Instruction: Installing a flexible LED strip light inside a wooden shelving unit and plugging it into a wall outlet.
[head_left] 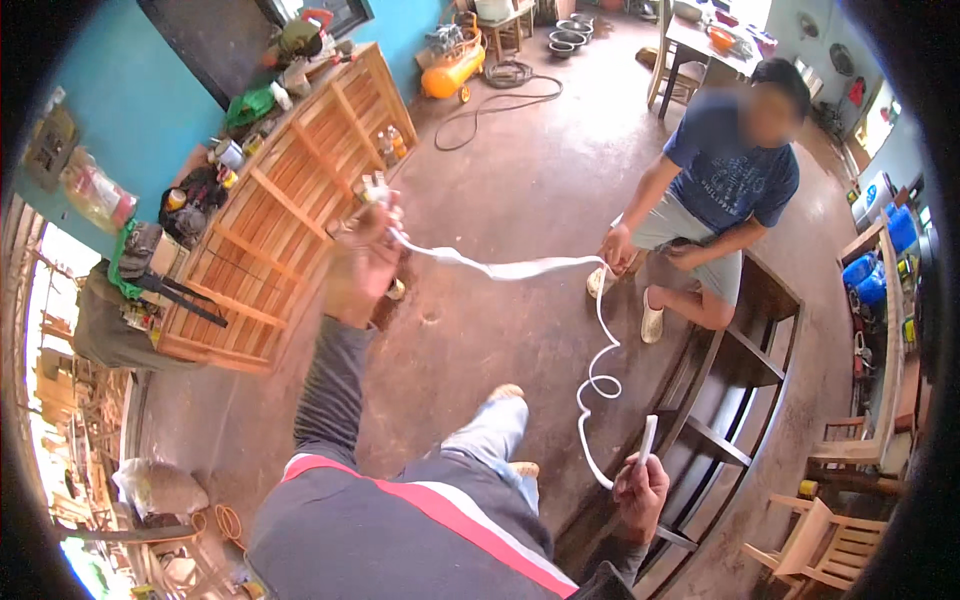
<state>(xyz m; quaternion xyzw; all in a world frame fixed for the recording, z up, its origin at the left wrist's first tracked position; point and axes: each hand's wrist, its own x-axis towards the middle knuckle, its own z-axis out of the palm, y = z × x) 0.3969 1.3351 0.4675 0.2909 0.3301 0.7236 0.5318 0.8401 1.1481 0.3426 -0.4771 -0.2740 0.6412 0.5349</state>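
Note:
A long, thin white strip (pixel 500 269) is strung between my two hands. My left hand (pixel 368 245), raised at the left and smeared by motion, holds one stretch of it; a pale piece sticks up above its fingers, too blurred to name. From there the strip runs right to another person's hand (pixel 617 248), then hangs down in loose curls. At the lower right my right hand (pixel 640 488) is closed on the strip's other part, a short straight length pointing up from the fingers. Beside that hand lies a dark wooden shelf frame (pixel 722 442).
The other person (pixel 730 160) crouches at the right by the shelf frame. A slatted wooden counter (pixel 270 235) laden with items stands at the left. Farther back are an orange air compressor (pixel 452 70) and a coiled hose (pixel 508 74). A wooden chair (pixel 825 540) stands at the lower right.

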